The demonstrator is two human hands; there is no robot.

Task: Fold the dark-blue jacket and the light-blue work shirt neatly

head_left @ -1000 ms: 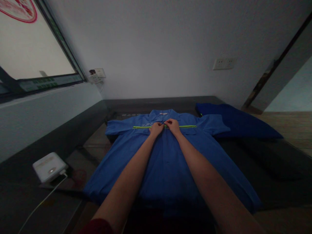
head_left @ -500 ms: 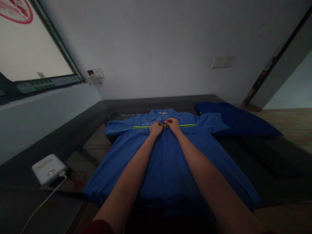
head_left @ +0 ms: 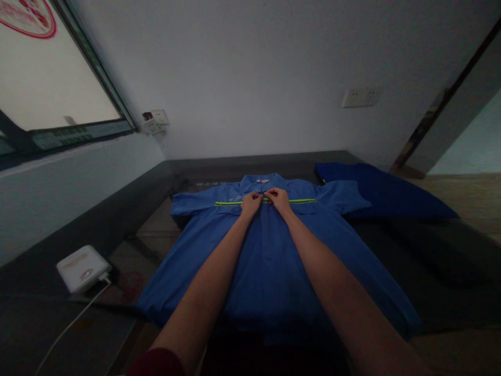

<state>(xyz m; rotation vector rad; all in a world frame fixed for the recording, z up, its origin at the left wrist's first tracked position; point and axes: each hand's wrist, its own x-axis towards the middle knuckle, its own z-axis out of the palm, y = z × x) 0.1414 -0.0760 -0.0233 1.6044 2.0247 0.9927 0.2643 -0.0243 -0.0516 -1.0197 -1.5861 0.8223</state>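
Centrally, the grip of the left hand [head_left: 251,203] and that of the right hand [head_left: 277,201] meet the blue shirt's [head_left: 270,245] front placket, fingertips bunched close; what they pinch cannot be told. The shirt lies face up, collar away, across the centre of the tabletop [head_left: 391,287]. Dark blue cloth [head_left: 383,193], right of centre, adjoins its sleeve; a white device [head_left: 84,269] with a cable sits lower left.

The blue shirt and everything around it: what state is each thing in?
Blue shirt: spread out, face up
Left hand: fingers pinched at shirt front
Right hand: likewise
White box: cable attached; power unclear
Darker blue cloth: lying flat, partly under a sleeve
Right-hand wall sockets: nothing plugged in
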